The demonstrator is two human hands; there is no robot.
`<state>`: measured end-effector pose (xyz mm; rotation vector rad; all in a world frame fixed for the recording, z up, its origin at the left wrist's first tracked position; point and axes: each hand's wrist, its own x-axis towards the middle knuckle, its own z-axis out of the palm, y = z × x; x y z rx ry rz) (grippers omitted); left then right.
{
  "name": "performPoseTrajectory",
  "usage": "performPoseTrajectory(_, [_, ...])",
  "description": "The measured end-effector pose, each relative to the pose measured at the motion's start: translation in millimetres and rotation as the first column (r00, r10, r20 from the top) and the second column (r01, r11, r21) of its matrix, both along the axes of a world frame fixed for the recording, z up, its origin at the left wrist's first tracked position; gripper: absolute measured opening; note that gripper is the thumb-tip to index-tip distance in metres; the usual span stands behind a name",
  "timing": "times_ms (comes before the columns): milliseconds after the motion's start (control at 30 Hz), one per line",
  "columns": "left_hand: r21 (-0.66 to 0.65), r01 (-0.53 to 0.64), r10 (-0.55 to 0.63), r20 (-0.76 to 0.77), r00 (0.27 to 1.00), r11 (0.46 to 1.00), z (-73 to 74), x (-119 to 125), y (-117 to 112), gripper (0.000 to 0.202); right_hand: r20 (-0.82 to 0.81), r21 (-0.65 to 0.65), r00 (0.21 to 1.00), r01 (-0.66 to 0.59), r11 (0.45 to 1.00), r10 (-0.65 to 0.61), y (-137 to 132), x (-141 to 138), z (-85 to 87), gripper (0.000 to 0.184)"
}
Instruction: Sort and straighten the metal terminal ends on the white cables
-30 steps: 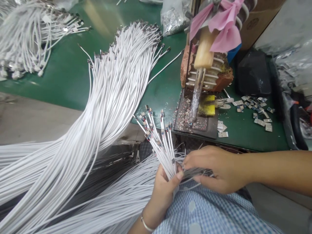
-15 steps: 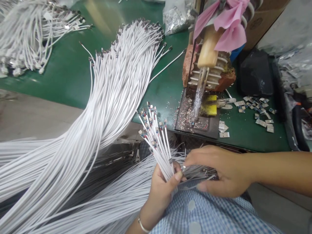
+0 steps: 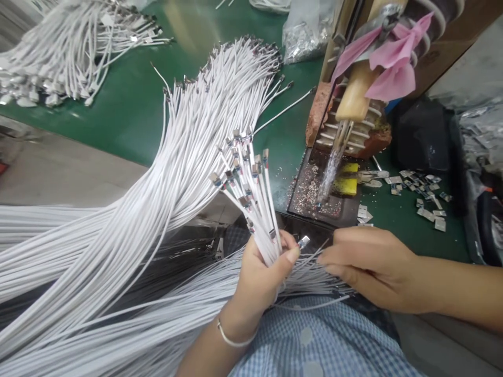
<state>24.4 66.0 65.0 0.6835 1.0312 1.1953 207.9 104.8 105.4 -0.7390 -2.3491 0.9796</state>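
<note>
My left hand (image 3: 261, 275) is wrapped round a bunch of white cables (image 3: 255, 209), whose small metal connectors fan out above it. Between thumb and forefinger of the same hand sits one loose USB connector (image 3: 304, 241), its bright metal shell pointing right. My right hand (image 3: 373, 267) is to the right, thumb and fingers pinched together at the tip of a thin white cable. Below both hands, a thick sheaf of white cables (image 3: 196, 298) lies across the lap, with its ends near the right hand.
A soldering iron (image 3: 351, 99) with a wooden handle, wrapped in pink cloth (image 3: 396, 63), points down at a dark tray (image 3: 294, 201) with solder bits. Loose connectors (image 3: 426, 183) lie on the green table (image 3: 118, 125). A large bundle of finished-end cables (image 3: 212, 115) hangs over its edge.
My right hand has gone from spread fingers near the left hand to a pinch farther right. The loose connector now shows clearly in the left fingers. The view has shifted slightly.
</note>
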Motion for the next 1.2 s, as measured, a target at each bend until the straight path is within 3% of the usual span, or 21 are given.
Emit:
performPoseTrajectory(267, [0.116,0.047,-0.045,-0.021,0.999,0.992,5.5,7,20,0.012,-0.026,0.037,0.979,0.205,0.978,-0.205,12,2,-2.6,0.007])
performPoseTrajectory(500, [0.13,0.054,-0.041,-0.104,0.994,0.99,17.3,11,32,0.009,-0.087,0.144,0.972,0.228,0.963,-0.217,18,1,-1.5,0.013])
performPoseTrajectory(1200, [0.136,0.052,-0.043,-0.064,0.997,0.989,25.6,12,41,0.01,-0.135,0.188,0.946,0.317,0.93,-0.295,23,-2,-1.0,0.01])
